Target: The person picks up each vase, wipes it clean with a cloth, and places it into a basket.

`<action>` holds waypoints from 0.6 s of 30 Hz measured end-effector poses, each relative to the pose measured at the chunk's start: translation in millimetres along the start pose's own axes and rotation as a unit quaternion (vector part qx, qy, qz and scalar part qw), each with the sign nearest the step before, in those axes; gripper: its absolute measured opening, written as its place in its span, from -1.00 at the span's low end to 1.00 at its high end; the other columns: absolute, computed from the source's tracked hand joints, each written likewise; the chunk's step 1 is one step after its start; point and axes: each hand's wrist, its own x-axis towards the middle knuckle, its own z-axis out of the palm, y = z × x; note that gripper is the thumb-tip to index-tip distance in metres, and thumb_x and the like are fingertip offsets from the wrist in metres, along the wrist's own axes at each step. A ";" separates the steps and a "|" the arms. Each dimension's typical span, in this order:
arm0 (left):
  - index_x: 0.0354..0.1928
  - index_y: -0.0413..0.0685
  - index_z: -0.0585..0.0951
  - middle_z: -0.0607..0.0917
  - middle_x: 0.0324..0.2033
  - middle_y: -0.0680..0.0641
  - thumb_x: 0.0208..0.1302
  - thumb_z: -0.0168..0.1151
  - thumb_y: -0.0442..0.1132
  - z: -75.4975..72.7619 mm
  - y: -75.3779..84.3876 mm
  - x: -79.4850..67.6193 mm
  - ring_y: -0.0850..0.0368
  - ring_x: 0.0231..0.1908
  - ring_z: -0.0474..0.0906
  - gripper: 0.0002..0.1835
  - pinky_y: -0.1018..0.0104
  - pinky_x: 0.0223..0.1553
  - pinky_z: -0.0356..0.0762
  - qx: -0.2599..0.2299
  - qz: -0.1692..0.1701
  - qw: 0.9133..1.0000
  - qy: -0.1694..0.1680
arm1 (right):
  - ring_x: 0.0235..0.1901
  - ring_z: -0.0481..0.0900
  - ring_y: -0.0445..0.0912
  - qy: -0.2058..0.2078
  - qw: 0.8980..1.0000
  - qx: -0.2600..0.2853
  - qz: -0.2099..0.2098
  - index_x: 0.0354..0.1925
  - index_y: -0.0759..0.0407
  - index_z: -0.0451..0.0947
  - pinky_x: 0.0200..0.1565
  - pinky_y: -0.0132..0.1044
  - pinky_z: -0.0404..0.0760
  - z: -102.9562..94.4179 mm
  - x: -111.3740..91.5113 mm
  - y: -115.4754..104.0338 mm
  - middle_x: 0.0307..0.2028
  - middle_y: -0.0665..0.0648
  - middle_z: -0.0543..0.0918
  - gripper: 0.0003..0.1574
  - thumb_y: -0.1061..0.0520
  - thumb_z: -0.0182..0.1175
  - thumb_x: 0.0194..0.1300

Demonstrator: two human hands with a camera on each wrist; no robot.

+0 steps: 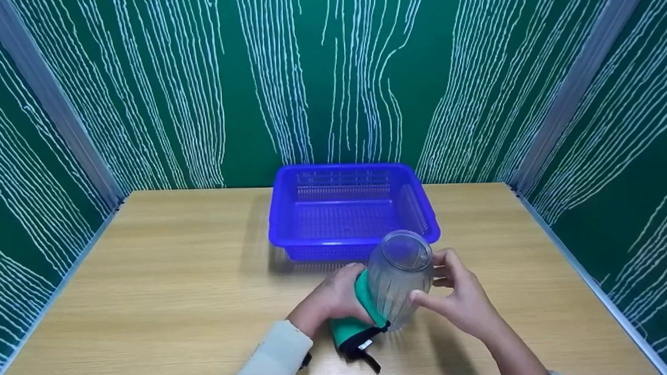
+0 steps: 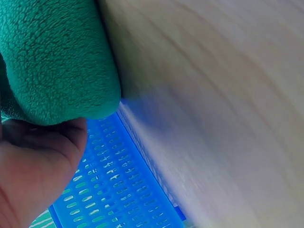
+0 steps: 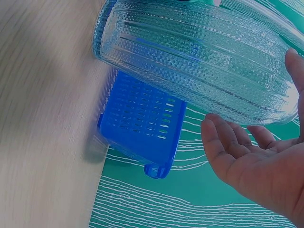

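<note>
A clear ribbed glass jar [image 1: 400, 282] leans in front of the basket, its round mouth facing up. My left hand [image 1: 343, 292] grips a green fleecy cloth [image 1: 349, 328] with black edging and a dark strap, pressed along the jar's left side. In the left wrist view the cloth [image 2: 61, 61] hides most of that hand's fingers. My right hand [image 1: 459, 299] is spread around the jar's right side, thumb in front and fingers behind. The right wrist view has its loosely bent fingers [image 3: 223, 137] right at the jar's edge near the mouth.
A blue plastic basket [image 1: 346, 242] with slotted walls stands behind the jar, toward the back of the wooden table [image 1: 175, 270]. Green panels with white wavy lines [image 1: 341, 87] enclose the table at the back and both sides, with grey posts [image 1: 579, 84] at the corners.
</note>
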 end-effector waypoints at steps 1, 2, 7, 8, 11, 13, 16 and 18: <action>-0.06 0.22 0.40 0.46 -0.25 0.23 -0.74 0.44 0.33 0.3 0.3 0.2 0.30 -0.24 0.38 -0.05 0.38 -0.18 0.39 0.008 0.000 1.000 0.001 | -0.17 0.49 -0.12 0.000 1.000 -0.001 0.000 -0.08 0.11 0.27 -0.13 -0.16 0.48 0.0 0.1 0.3 -0.13 -0.02 0.48 -0.29 0.05 0.40 -0.19; -0.06 0.22 0.41 0.47 -0.25 0.23 -0.75 0.44 0.33 0.5 0.4 0.2 0.30 -0.24 0.38 -0.05 0.38 -0.17 0.39 0.015 -0.001 1.000 0.001 | -0.17 0.49 -0.12 0.000 1.000 -0.001 -0.001 -0.08 0.11 0.27 -0.13 -0.16 0.48 0.0 0.3 0.9 -0.13 -0.02 0.48 -0.29 0.05 0.40 -0.19; -0.06 0.22 0.41 0.48 -0.25 0.23 -0.77 0.44 0.33 0.7 0.6 0.3 0.30 -0.23 0.39 -0.04 0.37 -0.16 0.39 0.022 -0.005 1.000 0.002 | -0.17 0.48 -0.13 -0.001 1.000 0.000 -0.006 -0.09 0.08 0.27 -0.13 -0.16 0.47 0.9 3.1 11.6 -0.12 -0.03 0.48 -0.28 0.01 0.41 -0.21; -0.07 0.22 0.41 0.48 -0.26 0.23 -0.77 0.45 0.33 0.7 0.4 0.2 0.30 -0.24 0.39 -0.05 0.37 -0.17 0.39 0.021 -0.006 1.000 0.001 | -0.17 0.48 -0.14 -0.002 1.000 -0.002 -0.006 -0.08 0.06 0.27 -0.13 -0.16 0.47 1.3 4.0 15.2 -0.12 -0.04 0.48 -0.27 -0.01 0.41 -0.21; -0.10 0.24 0.41 0.47 -0.28 0.25 -0.77 0.44 0.33 0.7 -0.6 -0.5 0.31 -0.25 0.38 -0.07 0.39 -0.18 0.39 0.022 -0.007 1.000 -0.002 | -0.15 0.48 -0.17 -0.006 1.000 -0.005 -0.006 -0.08 0.01 0.26 -0.12 -0.17 0.46 2.3 6.6 26.0 -0.11 -0.07 0.48 -0.26 -0.07 0.39 -0.21; -0.14 0.26 0.41 0.46 -0.30 0.26 -0.76 0.45 0.31 0.9 -1.4 -1.2 0.31 -0.26 0.38 -0.11 0.40 -0.19 0.39 0.015 -0.003 1.000 -0.004 | -0.13 0.47 -0.16 -0.010 1.000 -0.002 -0.005 -0.06 -0.02 0.25 -0.12 -0.17 0.45 2.6 7.1 30.5 -0.09 -0.07 0.47 -0.26 -0.09 0.38 -0.20; -0.16 0.28 0.40 0.45 -0.31 0.26 -0.72 0.46 0.29 0.7 -2.3 -1.9 0.32 -0.27 0.36 -0.16 0.42 -0.21 0.38 0.002 0.007 1.000 -0.007 | -0.08 0.46 -0.12 -0.012 1.000 0.006 -0.003 -0.04 -0.03 0.25 -0.13 -0.15 0.44 2.3 6.6 33.2 -0.06 -0.06 0.45 -0.26 -0.09 0.37 -0.18; -0.14 0.29 0.40 0.45 -0.30 0.26 -0.69 0.47 0.26 0.0 -2.5 -2.3 0.32 -0.26 0.36 -0.17 0.43 -0.21 0.38 -0.007 0.011 1.000 -0.008 | -0.07 0.44 -0.09 -0.008 1.000 0.007 -0.001 -0.01 -0.04 0.25 -0.13 -0.14 0.44 2.3 5.9 33.2 -0.03 -0.04 0.41 -0.24 -0.08 0.37 -0.18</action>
